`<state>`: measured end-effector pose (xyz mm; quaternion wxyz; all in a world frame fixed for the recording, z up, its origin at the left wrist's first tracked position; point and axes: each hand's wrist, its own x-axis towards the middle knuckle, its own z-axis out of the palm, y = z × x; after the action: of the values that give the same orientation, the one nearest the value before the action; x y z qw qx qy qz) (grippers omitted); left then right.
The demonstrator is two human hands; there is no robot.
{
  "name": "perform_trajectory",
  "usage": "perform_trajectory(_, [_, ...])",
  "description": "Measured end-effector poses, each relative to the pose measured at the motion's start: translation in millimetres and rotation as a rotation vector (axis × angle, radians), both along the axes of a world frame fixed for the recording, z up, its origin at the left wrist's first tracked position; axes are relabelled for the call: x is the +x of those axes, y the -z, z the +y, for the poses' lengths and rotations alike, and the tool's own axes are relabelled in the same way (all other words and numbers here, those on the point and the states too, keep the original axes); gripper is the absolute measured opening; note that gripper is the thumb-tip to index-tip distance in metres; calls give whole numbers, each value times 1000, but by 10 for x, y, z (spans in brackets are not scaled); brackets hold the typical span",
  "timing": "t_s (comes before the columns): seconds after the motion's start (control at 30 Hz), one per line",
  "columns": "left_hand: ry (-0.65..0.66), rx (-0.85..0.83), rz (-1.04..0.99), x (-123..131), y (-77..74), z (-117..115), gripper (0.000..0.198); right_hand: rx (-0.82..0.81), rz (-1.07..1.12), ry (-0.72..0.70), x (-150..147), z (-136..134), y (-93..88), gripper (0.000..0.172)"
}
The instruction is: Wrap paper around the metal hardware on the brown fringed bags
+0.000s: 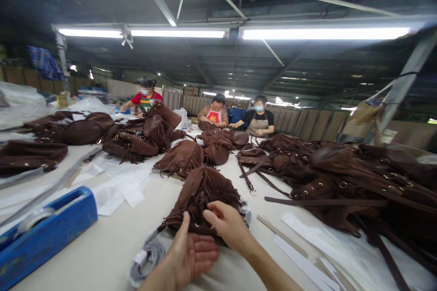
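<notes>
A dark brown fringed bag (205,186) lies in front of me on the table, with gold-coloured eyelets along its near edge. My left hand (194,254) is open at that edge, palm turned up, fingers stretched out and thumb against the fringe. Over the bag's near right part is my right hand (230,225), fingers bent and slightly apart, with nothing visible between them. Whether its fingertips touch the bag is unclear. A coiled grey wrapped strap (148,257) lies beside my left wrist. Crumpled clear plastic (245,213) shows at the bag's right side.
A blue tape dispenser (51,236) stands at left. Brown bags are heaped at right (341,168) and left (136,136). White paper sheets (112,186) and card strips (283,236) lie about. Several people work across the table, including one in a brown apron (257,123).
</notes>
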<state>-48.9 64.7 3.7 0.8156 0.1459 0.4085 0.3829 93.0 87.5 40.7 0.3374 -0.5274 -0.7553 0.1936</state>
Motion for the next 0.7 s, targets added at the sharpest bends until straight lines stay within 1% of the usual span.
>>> perform_trajectory(0.07, [46, 34, 33, 17, 2, -22, 93, -29, 88, 54, -197, 82, 59, 23])
perform_trajectory(0.13, [87, 64, 37, 15, 13, -33, 92, 11, 88, 85, -290, 138, 72, 14])
perform_trajectory(0.17, [105, 75, 31, 9, 23, -34, 92, 33, 88, 83, -295, 139, 69, 8])
perform_trajectory(0.2, [121, 84, 18, 4, 33, -34, 92, 51, 88, 72, -278, 117, 67, 7])
perform_trajectory(0.23, [129, 96, 2, 0, 44, -32, 90, 77, 90, 40, -243, 72, 73, 9])
perform_trajectory(0.3, [119, 114, -23, 5, 65, -33, 82, 158, 74, -104, -141, -70, 137, 15])
perform_trajectory(0.37, [134, 127, -68, 26, 82, -46, 72, 283, -17, -271, -24, -242, 270, 23])
perform_trajectory(0.4, [154, 131, -83, 40, 89, -57, 65, 346, -86, -324, 32, -325, 349, 26])
perform_trajectory(0.43, [173, 133, -81, 55, 95, -71, 58, 390, -151, -349, 85, -398, 423, 27])
perform_trajectory(0.5, [188, 138, -29, 79, 103, -102, 43, 400, -192, -351, 176, -505, 512, 27])
perform_trajectory(0.57, [163, 135, 51, 90, 103, -129, 33, 345, -104, -334, 239, -551, 486, 26])
perform_trajectory(0.63, [143, 132, 79, 81, 97, -157, 30, 310, -3, -300, 252, -537, 366, 27])
perform_trajectory(0.7, [144, 127, 92, 46, 89, -195, 30, 309, 33, -322, 197, -469, 230, 30])
